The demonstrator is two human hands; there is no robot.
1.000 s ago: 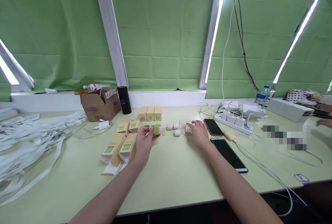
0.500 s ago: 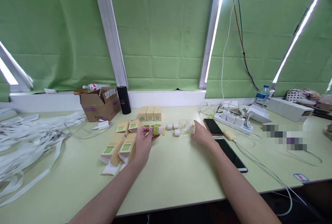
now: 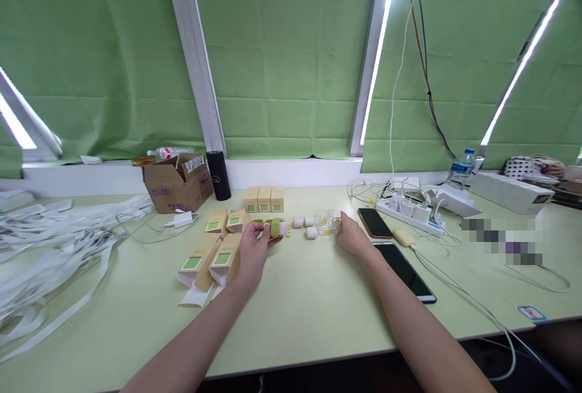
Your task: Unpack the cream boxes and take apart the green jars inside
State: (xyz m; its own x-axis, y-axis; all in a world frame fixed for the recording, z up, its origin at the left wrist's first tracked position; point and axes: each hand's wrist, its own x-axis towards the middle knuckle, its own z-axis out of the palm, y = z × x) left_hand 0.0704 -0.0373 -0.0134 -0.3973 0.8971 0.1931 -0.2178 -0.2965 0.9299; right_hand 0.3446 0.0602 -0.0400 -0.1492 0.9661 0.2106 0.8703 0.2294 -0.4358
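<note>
My left hand (image 3: pixel 255 246) grips a small green item (image 3: pixel 275 228) with a pale pink end, just right of the opened kraft boxes (image 3: pixel 225 258). My right hand (image 3: pixel 353 235) has its fingers closed at the right side of a group of small clear cups (image 3: pixel 324 223) with yellow marks; fingertips touch the rightmost cup. Between the hands lie several pale pink cylinders (image 3: pixel 311 233). Behind them stand three small closed kraft boxes (image 3: pixel 264 199).
A black phone (image 3: pixel 375 223), a tablet (image 3: pixel 404 272) and a power strip (image 3: pixel 411 212) with cables lie to the right. White straps (image 3: pixel 59 247) cover the left. A cardboard box (image 3: pixel 175 187) and black cylinder (image 3: pixel 218 176) stand at the back.
The view has shifted very slightly. Both hands keep nearly the same places and grips.
</note>
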